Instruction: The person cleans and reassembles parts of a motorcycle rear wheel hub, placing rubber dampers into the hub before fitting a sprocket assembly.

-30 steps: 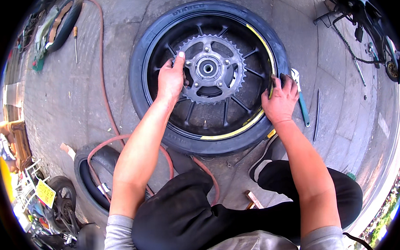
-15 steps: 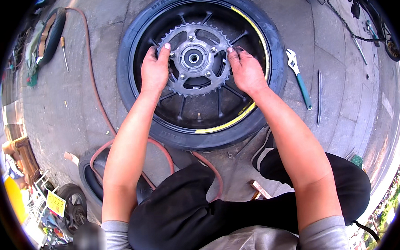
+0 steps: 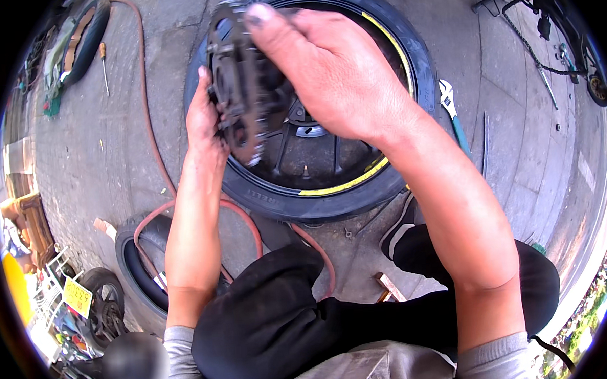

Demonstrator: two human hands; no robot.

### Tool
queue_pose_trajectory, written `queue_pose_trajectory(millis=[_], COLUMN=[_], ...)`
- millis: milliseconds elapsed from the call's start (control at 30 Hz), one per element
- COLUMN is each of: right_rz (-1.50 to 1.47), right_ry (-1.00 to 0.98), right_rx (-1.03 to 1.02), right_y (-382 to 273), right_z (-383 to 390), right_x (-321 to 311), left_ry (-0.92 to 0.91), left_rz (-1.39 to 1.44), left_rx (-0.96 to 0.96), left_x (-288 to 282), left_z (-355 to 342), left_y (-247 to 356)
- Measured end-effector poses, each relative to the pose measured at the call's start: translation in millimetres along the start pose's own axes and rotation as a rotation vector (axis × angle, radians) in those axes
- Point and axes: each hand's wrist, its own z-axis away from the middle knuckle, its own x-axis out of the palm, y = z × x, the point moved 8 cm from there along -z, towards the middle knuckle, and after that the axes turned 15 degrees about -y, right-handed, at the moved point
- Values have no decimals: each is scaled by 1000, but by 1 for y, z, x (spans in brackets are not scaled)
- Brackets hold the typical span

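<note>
A toothed rear sprocket [image 3: 239,84] on its dark carrier is held up, tilted almost edge-on and slightly blurred by motion. My left hand [image 3: 207,122] grips its lower left side, fingers partly hidden behind it. My right hand [image 3: 339,69] is closed on its upper right side, with the thumb over the rim and the other fingers out of sight. Below them a motorcycle wheel [image 3: 306,163] lies flat on the ground, black with a yellow rim stripe and its tyre fitted. My right hand and the sprocket cover much of the wheel's hub.
Right of the wheel lie an adjustable wrench [image 3: 455,115] with a green handle and a thin metal bar [image 3: 485,144]. A red hose [image 3: 143,95] runs down the left, past a screwdriver [image 3: 104,69] and a loose tyre [image 3: 134,271]. A parked motorbike [image 3: 105,300] stands lower left.
Both hands have lifted the sprocket off the wheel and turned it from flat to nearly upright, toward the left. My right hand has come up much closer to the camera.
</note>
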Motion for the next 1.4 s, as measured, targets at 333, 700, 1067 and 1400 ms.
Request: queue_pose_trajectory(millis=[333, 700, 1067, 1400], right_rz=[-142, 305, 419, 784], right_ry=[-33, 104, -34, 723], right_rx=[116, -331, -190, 883], right_y=[28, -33, -17, 251], right_z=[55, 75, 77, 208], right_x=[109, 171, 179, -166], left_ry=[-374, -379, -702, -482], left_rz=[787, 682, 1212, 1103], left_rx=[-139, -84, -319, -555], left_x=[-31, -78, -49, 4], left_z=[101, 127, 124, 149], left_y=[-87, -95, -109, -147])
